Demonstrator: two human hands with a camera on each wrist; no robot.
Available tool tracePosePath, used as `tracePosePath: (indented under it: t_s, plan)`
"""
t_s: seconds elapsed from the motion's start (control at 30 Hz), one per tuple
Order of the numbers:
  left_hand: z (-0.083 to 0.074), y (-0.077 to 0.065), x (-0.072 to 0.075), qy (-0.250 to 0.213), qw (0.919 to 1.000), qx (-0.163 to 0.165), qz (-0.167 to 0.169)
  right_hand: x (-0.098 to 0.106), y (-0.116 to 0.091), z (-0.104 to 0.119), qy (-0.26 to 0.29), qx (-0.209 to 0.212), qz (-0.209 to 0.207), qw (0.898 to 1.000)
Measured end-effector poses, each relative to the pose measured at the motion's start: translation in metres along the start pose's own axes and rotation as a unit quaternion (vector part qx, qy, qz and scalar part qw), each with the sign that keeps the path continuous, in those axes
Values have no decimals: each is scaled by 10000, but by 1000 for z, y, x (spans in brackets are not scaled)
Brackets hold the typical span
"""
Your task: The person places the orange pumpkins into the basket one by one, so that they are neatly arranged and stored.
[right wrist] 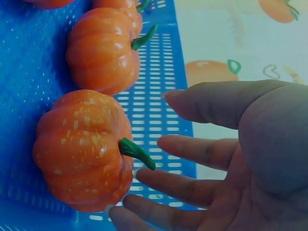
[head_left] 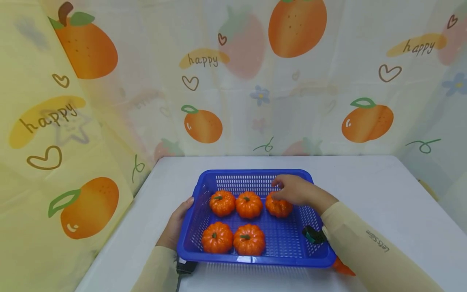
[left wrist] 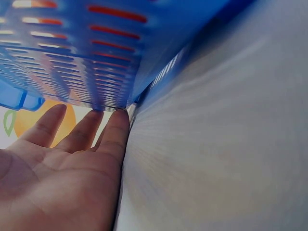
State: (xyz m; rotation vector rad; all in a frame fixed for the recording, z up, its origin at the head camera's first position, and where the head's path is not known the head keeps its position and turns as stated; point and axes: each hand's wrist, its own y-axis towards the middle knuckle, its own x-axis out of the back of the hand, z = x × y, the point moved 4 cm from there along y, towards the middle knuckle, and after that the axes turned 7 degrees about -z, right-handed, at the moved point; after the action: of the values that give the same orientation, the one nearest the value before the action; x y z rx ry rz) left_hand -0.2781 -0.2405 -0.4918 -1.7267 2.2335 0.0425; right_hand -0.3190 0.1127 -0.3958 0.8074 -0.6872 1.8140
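A blue plastic basket [head_left: 281, 261] with slotted walls holds several small orange pumpkins with green stems. My right hand [head_left: 293, 190] is over the rear right pumpkin [head_left: 279, 207], its fingers spread. In the right wrist view, the fingertips are close to this speckled pumpkin [right wrist: 82, 154] and its stem, with nothing gripped. At the basket's left side is my left hand [head_left: 176, 223], thumb by the rim. The left wrist view has its extended fingers [left wrist: 82, 130] against the slotted outer wall [left wrist: 96, 57]. The left thumb is hidden there.
The basket stands on a white table [head_left: 361, 182]. Two pumpkins, one of them a front pumpkin [head_left: 249, 240], sit along the near wall. Part of an orange object [head_left: 343, 267] shows beneath my right forearm. A fruit-printed curtain [head_left: 240, 101] hangs behind the table.
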Motion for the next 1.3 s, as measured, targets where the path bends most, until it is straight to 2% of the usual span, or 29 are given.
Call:
tracePosePath:
  t_s: [0.4, 0.8, 0.97, 1.13, 1.3]
  plan:
    - [0, 0, 1, 14, 9999, 33, -141, 10, -6, 2, 340, 224, -181, 9990]
    - [0, 1, 0, -36, 10000, -81, -8, 28, -19, 4, 619, 553, -420, 9957]
    - [1, 2, 1, -25, 9999, -105, -11, 32, -23, 0, 689, 518, -493, 9951]
    - [0, 0, 2, -17, 9999, 45, -123, 35, -25, -4, 783, 546, -566, 9938]
    - [0, 0, 1, -16, 10000, 28, -29, 38, -30, -5, 832, 545, -595, 9933]
